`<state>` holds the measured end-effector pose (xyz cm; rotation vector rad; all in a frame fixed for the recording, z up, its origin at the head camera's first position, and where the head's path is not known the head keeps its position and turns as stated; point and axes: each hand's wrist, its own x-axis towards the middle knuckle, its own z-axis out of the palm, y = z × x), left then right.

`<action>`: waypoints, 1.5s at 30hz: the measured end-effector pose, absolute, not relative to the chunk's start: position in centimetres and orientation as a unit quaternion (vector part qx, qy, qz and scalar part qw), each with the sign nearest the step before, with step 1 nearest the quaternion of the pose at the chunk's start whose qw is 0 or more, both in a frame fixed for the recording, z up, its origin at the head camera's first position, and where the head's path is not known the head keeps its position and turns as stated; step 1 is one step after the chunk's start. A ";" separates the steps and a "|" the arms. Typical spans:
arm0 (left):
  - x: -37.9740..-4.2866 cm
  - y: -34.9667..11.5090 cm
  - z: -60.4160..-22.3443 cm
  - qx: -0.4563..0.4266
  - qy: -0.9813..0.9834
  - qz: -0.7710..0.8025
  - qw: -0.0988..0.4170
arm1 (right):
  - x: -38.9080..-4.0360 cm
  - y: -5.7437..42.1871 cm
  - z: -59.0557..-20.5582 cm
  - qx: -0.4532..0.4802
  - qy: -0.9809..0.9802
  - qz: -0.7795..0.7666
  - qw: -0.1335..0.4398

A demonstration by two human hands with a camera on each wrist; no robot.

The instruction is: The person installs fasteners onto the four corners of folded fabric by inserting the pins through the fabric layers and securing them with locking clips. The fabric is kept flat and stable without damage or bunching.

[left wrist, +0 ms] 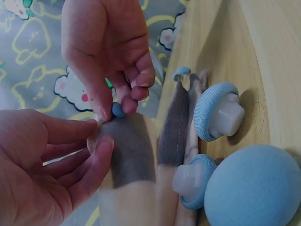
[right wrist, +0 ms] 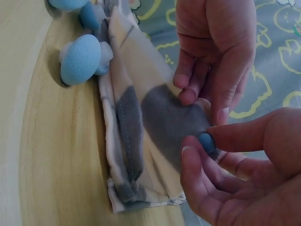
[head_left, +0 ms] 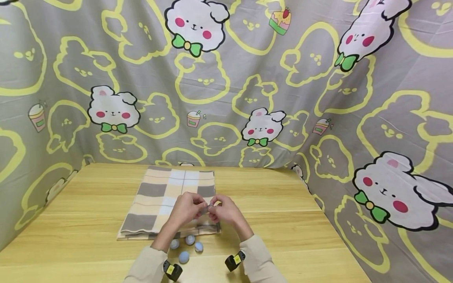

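Both bare hands are meeting just below the middle of the frame, and they're working in close! The person's left hand [head_left: 191,206] is pinching the edge of a soft, folded plaid cloth in beige, grey and white [head_left: 162,188], probably steadying the fabric so it isn't sliding under the other hand's pressure. And the right hand [head_left: 224,208]? It's grasping a small, domed blue piece [right wrist: 207,142] between thumb and finger, right at the cloth's grey edge, lower right of centre in the right wrist view. Whether that piece is gripping the fabric, we can't tell; fingers are covering the join.

The cloth is lying left of centre on a pale wood-grain table [head_left: 283,220], its layers stacking neatly. At lower centre, four loose blue mushroom-shaped pieces [head_left: 183,257] are sitting just below its near edge, presumably for an easy reach, with milky stems [left wrist: 230,115] showing in the left wrist view.

Any lettering? Two black wrist-worn devices [head_left: 172,271] are carrying yellow patches, their marks too small to read, and the grey cartoon-print curtain [head_left: 219,102] is showing pink cups [head_left: 193,119] with labels but no legible word or brand.
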<state>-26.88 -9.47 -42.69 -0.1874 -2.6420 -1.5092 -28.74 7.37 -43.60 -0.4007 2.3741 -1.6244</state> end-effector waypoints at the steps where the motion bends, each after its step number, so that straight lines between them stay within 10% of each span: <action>1: -26.9 -9.5 -42.7 -0.060 -0.864 -0.497 0.048 | -28.7 7.3 -43.6 -0.137 0.810 -0.558 0.121; 45: -26.8 -9.6 -42.4 -0.076 -0.862 -0.498 0.057 | -28.4 6.7 -43.2 -0.106 0.752 -0.638 0.128</action>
